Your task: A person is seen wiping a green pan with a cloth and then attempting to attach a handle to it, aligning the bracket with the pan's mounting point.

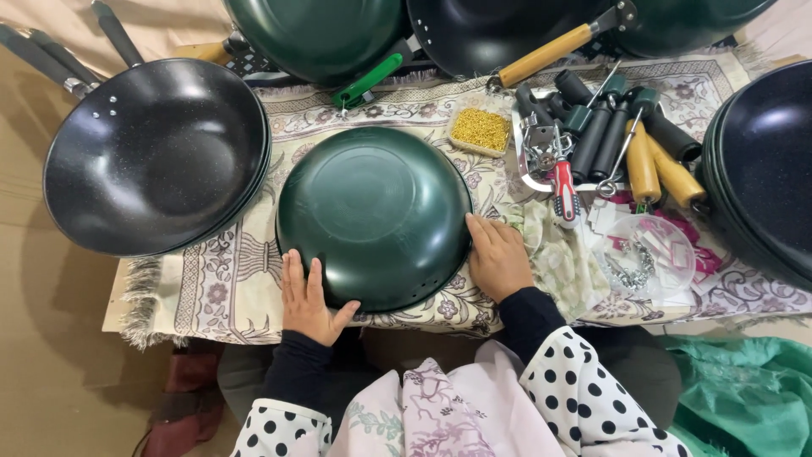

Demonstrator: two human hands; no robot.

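Gripping round glossy green pan (372, 216), both hands

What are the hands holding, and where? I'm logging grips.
The upturned green wok pan: left hand on its near rim, right hand on its right rim.
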